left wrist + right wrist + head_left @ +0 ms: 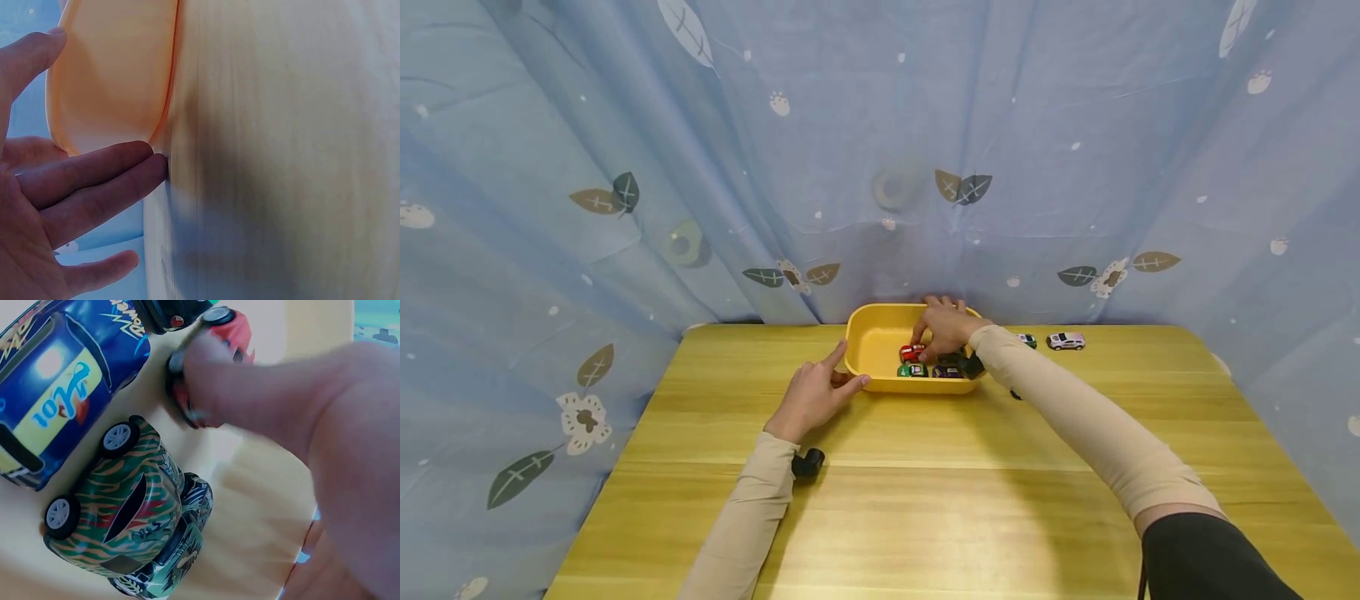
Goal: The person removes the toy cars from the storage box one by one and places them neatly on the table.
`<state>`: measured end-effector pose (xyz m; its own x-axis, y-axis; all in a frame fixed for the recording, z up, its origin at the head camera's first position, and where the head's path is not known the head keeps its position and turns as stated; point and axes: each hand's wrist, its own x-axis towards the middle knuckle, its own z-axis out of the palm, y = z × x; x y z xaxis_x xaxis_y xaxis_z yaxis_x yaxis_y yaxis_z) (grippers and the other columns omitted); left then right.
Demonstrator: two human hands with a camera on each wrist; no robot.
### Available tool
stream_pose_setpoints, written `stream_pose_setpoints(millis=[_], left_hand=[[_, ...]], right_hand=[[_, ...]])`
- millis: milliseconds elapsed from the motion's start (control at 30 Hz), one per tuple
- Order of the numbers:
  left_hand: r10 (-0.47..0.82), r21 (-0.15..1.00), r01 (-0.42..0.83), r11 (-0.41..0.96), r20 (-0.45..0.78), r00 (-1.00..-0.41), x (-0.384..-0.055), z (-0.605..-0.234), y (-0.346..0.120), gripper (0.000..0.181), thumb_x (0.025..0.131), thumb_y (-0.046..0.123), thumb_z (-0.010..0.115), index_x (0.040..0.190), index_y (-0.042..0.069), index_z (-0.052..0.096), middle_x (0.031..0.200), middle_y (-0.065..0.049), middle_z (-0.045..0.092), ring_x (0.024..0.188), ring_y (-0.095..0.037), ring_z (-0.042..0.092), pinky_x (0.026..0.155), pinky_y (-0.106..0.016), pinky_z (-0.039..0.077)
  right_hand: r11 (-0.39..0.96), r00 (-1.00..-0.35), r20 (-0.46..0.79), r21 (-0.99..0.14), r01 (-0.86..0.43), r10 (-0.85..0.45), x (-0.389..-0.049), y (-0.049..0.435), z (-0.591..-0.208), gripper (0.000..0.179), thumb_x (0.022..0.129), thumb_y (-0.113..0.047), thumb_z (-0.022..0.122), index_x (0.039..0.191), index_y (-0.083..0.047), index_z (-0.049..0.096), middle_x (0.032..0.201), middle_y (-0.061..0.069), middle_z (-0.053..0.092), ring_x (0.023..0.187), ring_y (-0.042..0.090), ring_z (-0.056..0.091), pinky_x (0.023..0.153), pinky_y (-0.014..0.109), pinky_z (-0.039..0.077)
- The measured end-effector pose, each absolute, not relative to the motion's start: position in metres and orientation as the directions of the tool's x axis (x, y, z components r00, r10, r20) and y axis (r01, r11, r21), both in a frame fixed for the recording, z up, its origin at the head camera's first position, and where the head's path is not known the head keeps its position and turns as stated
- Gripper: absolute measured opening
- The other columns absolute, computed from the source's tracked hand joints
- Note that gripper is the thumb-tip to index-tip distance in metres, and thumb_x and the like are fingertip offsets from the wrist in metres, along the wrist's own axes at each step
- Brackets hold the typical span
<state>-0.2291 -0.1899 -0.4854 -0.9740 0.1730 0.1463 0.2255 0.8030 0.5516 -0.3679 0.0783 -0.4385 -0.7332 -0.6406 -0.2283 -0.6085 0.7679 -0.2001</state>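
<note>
A yellow plastic bin point(880, 385) stands near the back edge of the table. My left hand point(815, 396) touches its left end, thumb and index finger spread at the rim and the other fingers loosely extended in the left wrist view. Reaching into the bin from the right, my right hand point(946, 327) pinches a red toy car point(912, 353) between thumb and fingers; the thumb covers part of it in the right wrist view. Beside it lie a green toy car point(912, 370), a dark blue toy car point(62, 387) and a tiger-striped green toy car point(131, 500).
Right of the bin, a white toy car point(1066, 341) and a green-and-white toy car point(1028, 340) stand on the wooden table point(910, 517). A small dark thing point(1016, 394) shows partly behind the right sleeve. A blue patterned curtain point(880, 150) hangs behind the table.
</note>
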Motion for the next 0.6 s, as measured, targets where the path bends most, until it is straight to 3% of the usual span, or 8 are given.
stream_pose_setpoints(millis=[233,600], left_hand=[[0.179,0.545,0.222,0.808,0.132,-0.975,-0.23,-0.485,-0.19,0.09,0.1,0.058,0.068,0.166,0.007,0.034,0.114,-0.017,0.08,0.115,-0.035,0.075,0.105,-0.051,0.056],[0.167,0.544,0.216,0.811,0.138,-0.976,-0.227,-0.482,-0.188,0.089,0.1,0.057,0.069,0.165,0.004,0.036,0.113,-0.019,0.08,0.112,-0.036,0.076,0.103,-0.052,0.057]], right_hand=[[0.767,-0.735,-0.223,-0.235,-0.597,-0.641,-0.37,0.08,-0.441,0.027,0.091,-0.028,0.086,0.118,-0.029,0.083,0.17,0.027,0.031,0.155,0.054,0.023,0.115,0.073,0.023],[0.714,-0.688,-0.199,-0.277,-0.643,-0.698,-0.376,0.089,-0.436,0.03,0.103,-0.019,0.071,0.132,-0.019,0.076,0.169,0.023,0.037,0.155,0.048,0.028,0.121,0.071,0.023]])
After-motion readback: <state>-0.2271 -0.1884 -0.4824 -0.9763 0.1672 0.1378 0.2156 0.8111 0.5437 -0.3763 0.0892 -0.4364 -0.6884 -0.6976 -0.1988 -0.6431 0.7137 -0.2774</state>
